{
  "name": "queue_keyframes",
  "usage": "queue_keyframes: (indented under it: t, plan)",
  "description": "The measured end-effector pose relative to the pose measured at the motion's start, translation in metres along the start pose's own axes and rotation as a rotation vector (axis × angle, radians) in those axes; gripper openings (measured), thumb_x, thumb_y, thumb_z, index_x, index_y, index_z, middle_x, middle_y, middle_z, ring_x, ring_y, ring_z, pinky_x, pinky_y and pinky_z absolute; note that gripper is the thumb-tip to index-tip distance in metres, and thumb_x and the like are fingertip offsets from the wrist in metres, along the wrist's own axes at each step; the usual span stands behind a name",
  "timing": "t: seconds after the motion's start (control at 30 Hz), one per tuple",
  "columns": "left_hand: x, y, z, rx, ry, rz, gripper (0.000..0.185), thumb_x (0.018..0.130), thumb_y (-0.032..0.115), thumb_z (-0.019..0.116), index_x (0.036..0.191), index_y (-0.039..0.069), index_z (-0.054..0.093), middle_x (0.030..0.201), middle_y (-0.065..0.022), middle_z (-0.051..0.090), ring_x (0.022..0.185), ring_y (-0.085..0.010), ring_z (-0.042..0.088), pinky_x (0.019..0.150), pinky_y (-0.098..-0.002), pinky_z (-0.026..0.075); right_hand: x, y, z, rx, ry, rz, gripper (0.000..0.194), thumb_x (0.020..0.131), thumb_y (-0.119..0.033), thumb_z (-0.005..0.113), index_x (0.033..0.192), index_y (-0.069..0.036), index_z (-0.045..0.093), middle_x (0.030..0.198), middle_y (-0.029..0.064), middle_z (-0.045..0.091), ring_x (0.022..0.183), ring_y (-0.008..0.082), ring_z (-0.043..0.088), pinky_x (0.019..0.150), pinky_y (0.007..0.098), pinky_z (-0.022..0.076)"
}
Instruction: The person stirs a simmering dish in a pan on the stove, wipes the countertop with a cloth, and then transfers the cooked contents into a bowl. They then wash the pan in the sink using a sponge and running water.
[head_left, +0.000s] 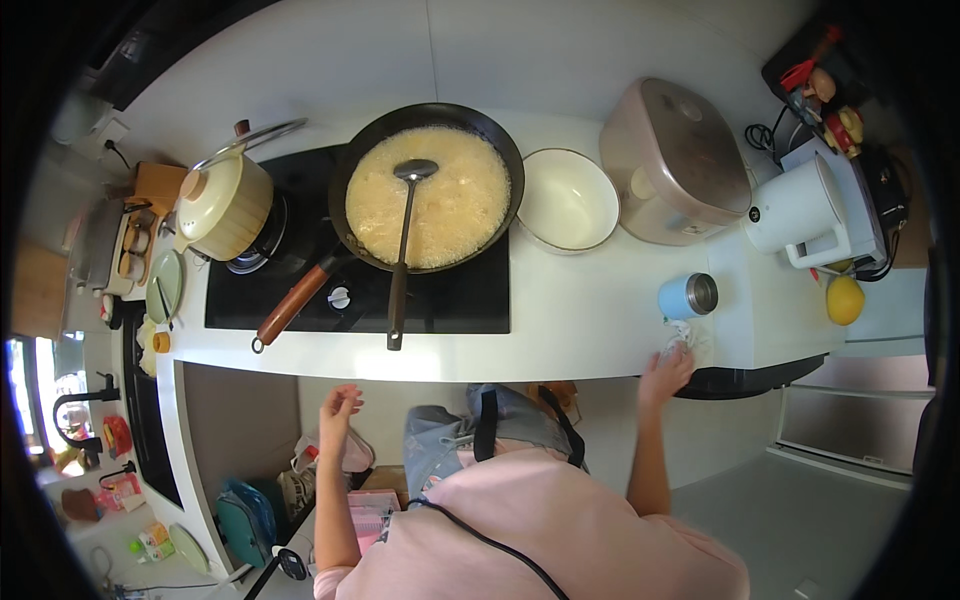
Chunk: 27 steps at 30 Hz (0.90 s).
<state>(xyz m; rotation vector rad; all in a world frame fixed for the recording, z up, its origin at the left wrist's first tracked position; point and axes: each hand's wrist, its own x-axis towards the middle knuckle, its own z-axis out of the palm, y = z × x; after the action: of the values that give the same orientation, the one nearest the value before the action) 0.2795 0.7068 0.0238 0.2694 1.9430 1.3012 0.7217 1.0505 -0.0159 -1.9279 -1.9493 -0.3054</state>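
Observation:
At the front edge of the white counter, my right hand (670, 375) has its fingertips on a crumpled white plastic wrapper (681, 335) and appears to pinch it. Just behind that, a light blue insulated cup (679, 296) lies on its side, its steel mouth facing right. My left hand (341, 407) hangs below the counter edge with loosely bent fingers and holds nothing. A black wok (516, 169) on the cooktop contains frothy, pale yellow liquid (457, 202). Across it rests a metal cooking spoon (405, 225), its handle reaching over the near rim. The wok's wooden handle (294, 306) points front left.
Right of the wok stand an empty cream bowl (570, 199), a rice cooker (675, 165) and a white electric kettle (799, 206). A cream lidded pot (229, 206) occupies the left burner. Farther left lies a green plate (165, 281). A yellow fruit (845, 300) sits at right.

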Motion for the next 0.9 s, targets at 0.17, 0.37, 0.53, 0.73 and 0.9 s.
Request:
queue_keyframes:
  t: [0.17,0.37,0.53,0.73,0.9]
  plan:
    - [0.012,0.017,-0.027,-0.077,0.018,-0.013,0.023,0.090,0.016,0.053,0.108,0.003,0.058,0.097,-0.0073,0.064,0.081,-0.0144,0.061,0.074,-0.0267,0.047,0.041,-0.159,-0.006,1.175,-0.634,0.457,0.060,0.086,-0.030,0.061,0.132,0.000,0.036,0.123,0.0183,0.044,0.097,0.0281,0.056,0.079,0.0355,0.0484]
    - [0.047,0.039,-0.078,-0.411,0.037,-0.101,0.032,0.093,0.022,0.047,0.116,0.000,0.052,0.100,-0.0115,0.061,0.081,-0.0190,0.062,0.070,-0.0281,0.052,0.109,-0.232,0.024,1.552,-0.824,0.814,0.032,0.082,-0.010,0.050,0.105,0.011,0.044,0.108,0.0245,0.051,0.087,0.0411,0.060,0.072,0.0457,0.0572]
    - [0.096,0.059,-0.113,-0.587,-0.194,-0.149,0.043,0.094,0.031,0.043,0.122,-0.002,0.046,0.106,-0.0181,0.060,0.081,-0.0250,0.065,0.064,-0.0316,0.057,0.079,-0.208,0.011,1.546,-0.701,0.848,0.029,0.075,-0.002,0.043,0.101,0.012,0.045,0.100,0.0230,0.055,0.084,0.0388,0.061,0.072,0.0441,0.0580]
    - [0.150,0.108,-0.109,-0.411,-0.536,-0.288,0.055,0.095,0.042,0.034,0.123,-0.003,0.048,0.105,-0.0210,0.061,0.073,-0.0256,0.065,0.046,-0.0281,0.054,0.014,-0.158,-0.027,1.487,-0.653,0.938,0.027,0.076,-0.005,0.047,0.098,0.010,0.047,0.096,0.0218,0.058,0.082,0.0356,0.062,0.071,0.0430,0.0580]
    - [0.163,0.128,-0.092,-0.156,-0.780,-0.195,0.060,0.095,0.047,0.028,0.122,-0.004,0.047,0.102,-0.0206,0.063,0.062,-0.0225,0.064,0.041,-0.0262,0.050,-0.025,-0.132,-0.057,1.409,-0.721,0.965,0.041,0.082,-0.018,0.056,0.109,0.010,0.046,0.098,0.0221,0.057,0.084,0.0317,0.061,0.073,0.0388,0.0551]
